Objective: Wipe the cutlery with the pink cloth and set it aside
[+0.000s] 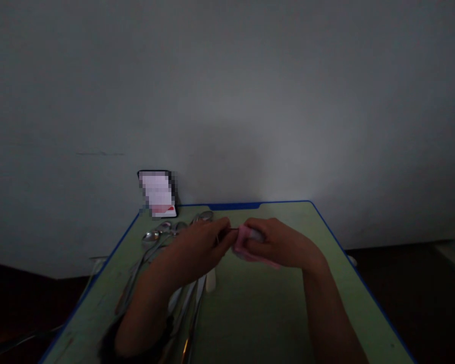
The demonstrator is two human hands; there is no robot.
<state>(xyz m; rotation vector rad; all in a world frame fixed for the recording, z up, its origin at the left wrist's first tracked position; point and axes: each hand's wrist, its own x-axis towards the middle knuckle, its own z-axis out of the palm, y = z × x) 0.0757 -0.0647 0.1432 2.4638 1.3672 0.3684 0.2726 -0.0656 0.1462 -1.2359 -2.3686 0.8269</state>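
Both my hands meet above the middle of the table. My left hand is closed in a pinch, and a thin dark edge shows between it and the cloth; the kind of thing it grips is hidden. Wrapped in my right hand is a pink cloth, with one corner hanging down toward the right. Under and beside my left arm lie several metal spoons and long-handled utensils, partly covered by the arm. A pale handle end shows just below my left hand.
The pale green table has a blue rim and stands against a grey wall. A phone-like device with a lit, blurred screen leans at the table's back left corner. The light is dim.
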